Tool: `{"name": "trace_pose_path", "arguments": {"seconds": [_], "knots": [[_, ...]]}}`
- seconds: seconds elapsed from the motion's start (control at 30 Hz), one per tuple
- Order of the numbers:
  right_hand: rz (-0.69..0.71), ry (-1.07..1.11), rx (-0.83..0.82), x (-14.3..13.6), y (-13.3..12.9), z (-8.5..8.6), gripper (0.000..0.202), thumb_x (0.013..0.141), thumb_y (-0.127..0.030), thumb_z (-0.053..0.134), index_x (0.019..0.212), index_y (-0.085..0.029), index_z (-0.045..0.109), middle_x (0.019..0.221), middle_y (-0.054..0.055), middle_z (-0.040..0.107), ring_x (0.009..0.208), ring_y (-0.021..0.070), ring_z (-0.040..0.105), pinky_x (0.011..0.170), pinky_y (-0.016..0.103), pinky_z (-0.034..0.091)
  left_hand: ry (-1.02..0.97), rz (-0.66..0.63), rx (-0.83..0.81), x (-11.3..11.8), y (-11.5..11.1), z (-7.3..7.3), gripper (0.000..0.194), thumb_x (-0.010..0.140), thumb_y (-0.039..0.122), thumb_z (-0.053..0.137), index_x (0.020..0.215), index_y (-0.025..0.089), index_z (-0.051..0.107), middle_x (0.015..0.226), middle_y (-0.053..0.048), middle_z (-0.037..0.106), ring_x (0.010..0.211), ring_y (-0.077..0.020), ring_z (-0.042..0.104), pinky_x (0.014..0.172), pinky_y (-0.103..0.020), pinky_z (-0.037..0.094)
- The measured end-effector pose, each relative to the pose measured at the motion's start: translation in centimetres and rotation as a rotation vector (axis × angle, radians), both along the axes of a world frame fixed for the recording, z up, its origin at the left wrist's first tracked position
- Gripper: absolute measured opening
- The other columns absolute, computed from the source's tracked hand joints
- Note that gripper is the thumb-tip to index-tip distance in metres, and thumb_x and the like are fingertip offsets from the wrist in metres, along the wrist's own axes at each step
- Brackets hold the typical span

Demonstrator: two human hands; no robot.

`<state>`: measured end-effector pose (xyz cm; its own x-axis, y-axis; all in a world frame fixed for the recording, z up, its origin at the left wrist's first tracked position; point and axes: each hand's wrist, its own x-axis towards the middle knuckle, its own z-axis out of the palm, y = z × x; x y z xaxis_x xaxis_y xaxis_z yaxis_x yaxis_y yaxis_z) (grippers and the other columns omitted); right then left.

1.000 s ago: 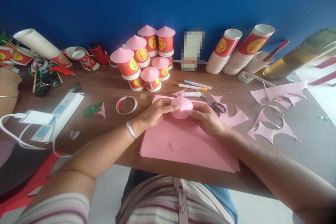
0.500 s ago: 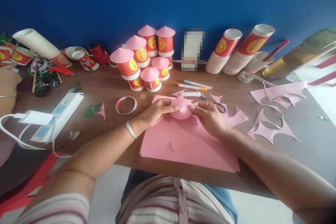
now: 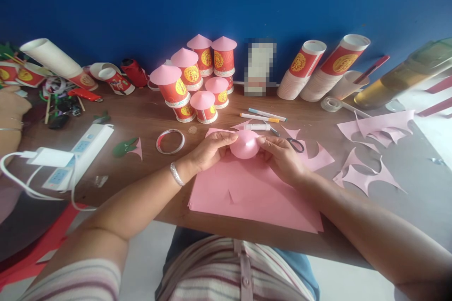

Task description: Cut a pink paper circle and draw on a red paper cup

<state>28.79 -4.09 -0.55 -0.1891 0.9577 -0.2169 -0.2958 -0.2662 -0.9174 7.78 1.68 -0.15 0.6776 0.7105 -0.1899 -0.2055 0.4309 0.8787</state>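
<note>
Between my two hands is a small pink paper cone (image 3: 245, 146), held over a stack of pink paper (image 3: 254, 193). My left hand (image 3: 213, 148) pinches the cone's left edge, thumb on top. On the opposite edge, my right hand (image 3: 280, 153) grips it with thumb and fingers. Just beyond the cone lie a white marker (image 3: 257, 127), an orange pen (image 3: 259, 117) and a blue pen (image 3: 267, 114). Scissors (image 3: 295, 145) show partly beside my right hand. Behind to the left stand several red paper cups (image 3: 171, 89) topped with pink cones.
A tape roll (image 3: 170, 141) lies left of the paper. Further left is a power strip (image 3: 79, 157) with a plugged-in charger. Pink paper scraps (image 3: 369, 174) spread at the right. Stacked cups (image 3: 300, 70) lean on the blue wall. At the far left, another person's arm (image 3: 12, 117) rests.
My left thumb has slid from the cone's top toward its left edge. The cone is tilted slightly differently, its tip now showing more plainly. Both hands keep their grip.
</note>
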Motion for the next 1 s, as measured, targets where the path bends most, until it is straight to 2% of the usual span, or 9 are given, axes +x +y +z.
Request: {"name": "trace_pose_path", "arguments": {"seconds": [0.1, 0.27, 0.4, 0.5, 0.67, 0.8, 0.9, 1.0], "knots": [[0.014, 0.001, 0.000, 0.0, 0.1, 0.2, 0.041, 0.079, -0.058, 0.080, 0.071, -0.019, 0.069, 0.068, 0.002, 0.061, 0.067, 0.0154, 0.052, 0.064, 0.031, 0.040, 0.007, 0.023, 0.024, 0.1, 0.0, 0.1, 0.031, 0.080, 0.042, 0.081, 0.088, 0.012, 0.077, 0.087, -0.007, 0.073, 0.082, -0.0172, 0.064, 0.083, -0.031, 0.048], [0.065, -0.144, 0.026, 0.3, 0.1, -0.1, 0.045, 0.083, -0.059, 0.076, 0.069, -0.017, 0.069, 0.071, 0.004, 0.065, 0.064, 0.0138, 0.051, 0.061, 0.030, 0.035, -0.015, 0.085, 0.035, 0.2, 0.0, 0.5, 0.030, 0.080, 0.041, 0.082, 0.086, 0.012, 0.079, 0.090, -0.009, 0.076, 0.086, -0.0187, 0.067, 0.081, -0.030, 0.050], [0.058, -0.037, 0.047, 0.2, 0.1, -0.4, 0.046, 0.089, -0.060, 0.069, 0.074, -0.017, 0.071, 0.074, 0.005, 0.067, 0.068, 0.0151, 0.056, 0.067, 0.030, 0.042, -0.016, 0.100, 0.047, 0.1, -0.1, 0.7, 0.031, 0.081, 0.043, 0.081, 0.081, 0.012, 0.078, 0.085, -0.007, 0.076, 0.079, -0.0168, 0.066, 0.081, -0.030, 0.050], [0.032, -0.003, 0.074, 0.1, 0.1, -0.5, 0.045, 0.089, -0.062, 0.068, 0.077, -0.019, 0.071, 0.075, 0.004, 0.067, 0.071, 0.0167, 0.058, 0.070, 0.032, 0.046, -0.016, 0.082, 0.052, 0.2, 0.0, 0.6, 0.030, 0.082, 0.042, 0.081, 0.080, 0.012, 0.078, 0.086, -0.008, 0.076, 0.082, -0.0168, 0.066, 0.082, -0.029, 0.050], [-0.008, -0.151, 0.038, 0.3, 0.2, -0.8, 0.048, 0.080, -0.067, 0.074, 0.074, -0.020, 0.068, 0.067, 0.003, 0.062, 0.066, 0.0171, 0.055, 0.061, 0.030, 0.042, -0.016, 0.090, 0.035, 0.5, 0.1, 0.6, 0.035, 0.085, 0.043, 0.076, 0.095, 0.010, 0.080, 0.092, -0.011, 0.077, 0.088, -0.0207, 0.067, 0.086, -0.033, 0.049], [-0.021, -0.125, 0.041, 0.4, 0.4, -1.1, 0.048, 0.080, -0.066, 0.075, 0.075, -0.019, 0.069, 0.068, 0.002, 0.062, 0.063, 0.0149, 0.052, 0.059, 0.029, 0.038, -0.020, 0.067, -0.005, 0.5, 0.1, 0.7, 0.042, 0.088, 0.045, 0.072, 0.116, 0.014, 0.076, 0.097, -0.010, 0.077, 0.087, -0.0208, 0.067, 0.083, -0.033, 0.051], [-0.040, -0.054, 0.043, 0.3, 0.6, -1.1, 0.047, 0.077, -0.064, 0.079, 0.075, -0.019, 0.070, 0.067, 0.002, 0.062, 0.063, 0.0142, 0.052, 0.061, 0.029, 0.041, 0.019, 0.074, 0.018, 0.2, 0.2, 0.7, 0.038, 0.085, 0.046, 0.075, 0.103, 0.013, 0.079, 0.092, -0.009, 0.075, 0.078, -0.0178, 0.065, 0.070, -0.029, 0.049], [-0.042, -0.024, 0.044, 0.1, 0.8, -0.8, 0.046, 0.074, -0.064, 0.082, 0.074, -0.018, 0.071, 0.067, 0.002, 0.063, 0.064, 0.0145, 0.055, 0.065, 0.029, 0.045, 0.047, 0.032, 0.029, 0.0, 0.3, 0.7, 0.037, 0.080, 0.046, 0.079, 0.096, 0.012, 0.080, 0.093, -0.011, 0.075, 0.082, -0.0209, 0.067, 0.072, -0.031, 0.051]]}}
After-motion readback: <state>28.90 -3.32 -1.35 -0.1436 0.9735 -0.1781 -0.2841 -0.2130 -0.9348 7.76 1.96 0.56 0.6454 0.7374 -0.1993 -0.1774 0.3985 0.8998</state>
